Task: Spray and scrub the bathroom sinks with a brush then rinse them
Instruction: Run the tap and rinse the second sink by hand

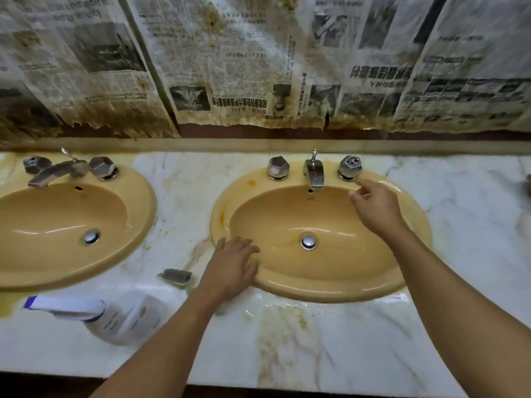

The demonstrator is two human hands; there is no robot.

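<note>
Two tan oval sinks sit in a marble counter: the left sink (135,214) and the right sink (330,288). My left hand (232,268) lies flat on the right sink's front-left rim, fingers straight. My right hand (376,208) hovers over the basin just below the right tap knob (349,167), fingers loosely curled and holding nothing. A scrub brush (175,276) lies on the counter between the sinks, left of my left wrist. A white spray bottle (115,314) with a blue nozzle lies on its side near the front.
The right sink has a chrome spout (314,172) and a left knob (278,167); no water runs. The left sink's faucet (57,170) is turned sideways. Stained newspaper (230,67) covers the wall behind. The counter's front edge (316,389) is close to me.
</note>
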